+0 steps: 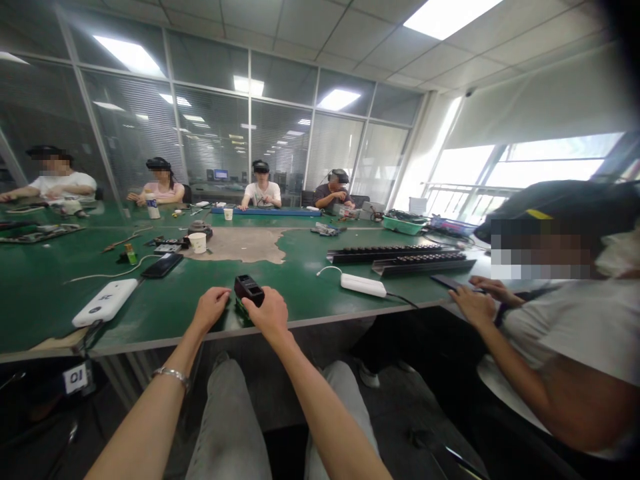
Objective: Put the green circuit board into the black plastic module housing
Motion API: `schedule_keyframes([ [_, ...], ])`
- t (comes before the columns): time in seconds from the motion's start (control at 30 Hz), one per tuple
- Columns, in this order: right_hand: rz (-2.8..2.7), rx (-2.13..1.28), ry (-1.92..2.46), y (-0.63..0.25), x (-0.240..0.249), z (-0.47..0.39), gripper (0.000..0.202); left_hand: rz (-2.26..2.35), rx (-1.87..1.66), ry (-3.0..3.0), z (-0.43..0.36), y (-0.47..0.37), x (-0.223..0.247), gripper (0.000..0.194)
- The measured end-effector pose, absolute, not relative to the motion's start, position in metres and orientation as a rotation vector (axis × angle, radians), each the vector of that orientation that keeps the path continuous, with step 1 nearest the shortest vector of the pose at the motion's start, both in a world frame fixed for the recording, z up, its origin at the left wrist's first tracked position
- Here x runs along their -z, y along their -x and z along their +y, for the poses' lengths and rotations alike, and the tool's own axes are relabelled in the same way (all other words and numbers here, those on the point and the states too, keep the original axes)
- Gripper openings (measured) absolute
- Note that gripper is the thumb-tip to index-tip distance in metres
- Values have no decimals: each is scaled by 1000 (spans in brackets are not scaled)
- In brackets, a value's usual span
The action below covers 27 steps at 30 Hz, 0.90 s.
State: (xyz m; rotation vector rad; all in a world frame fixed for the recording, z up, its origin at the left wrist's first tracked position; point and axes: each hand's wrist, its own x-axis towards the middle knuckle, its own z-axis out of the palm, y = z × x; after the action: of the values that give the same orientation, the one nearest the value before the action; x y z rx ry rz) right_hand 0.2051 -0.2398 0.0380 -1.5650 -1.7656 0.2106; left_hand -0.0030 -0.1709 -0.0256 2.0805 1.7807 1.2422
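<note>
My right hand (pixel 270 313) is wrapped round a small black boxy device (pixel 249 289) with glossy panels on its top. The device stands upright over the green table, close to its near edge, and something green shows by its lower part. To the left of it, my left hand (pixel 213 309) rests at the table with its fingers curled together. Whether anything is between those fingers is hidden. The left hand and the device are a small gap apart.
On the green table (pixel 310 293) lie a black phone (pixel 163 265), a white power strip (pixel 106 302), another white strip (pixel 363 285), a paper cup (pixel 198 243) and black slotted rails (pixel 425 264). A co-worker (pixel 560 360) sits close on my right; several people sit across.
</note>
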Motion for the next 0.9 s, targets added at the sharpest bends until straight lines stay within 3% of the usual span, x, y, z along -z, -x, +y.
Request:
schedule_keyframes([
  [0.6, -1803, -200, 1623, -199, -10, -245, 39, 1805, -1204, -2081, -171, 2, 22, 33],
  [0.9, -1698, -187, 1459, -199, -28, -239, 36, 1794, -1207, -2080, -173, 2, 23, 36],
])
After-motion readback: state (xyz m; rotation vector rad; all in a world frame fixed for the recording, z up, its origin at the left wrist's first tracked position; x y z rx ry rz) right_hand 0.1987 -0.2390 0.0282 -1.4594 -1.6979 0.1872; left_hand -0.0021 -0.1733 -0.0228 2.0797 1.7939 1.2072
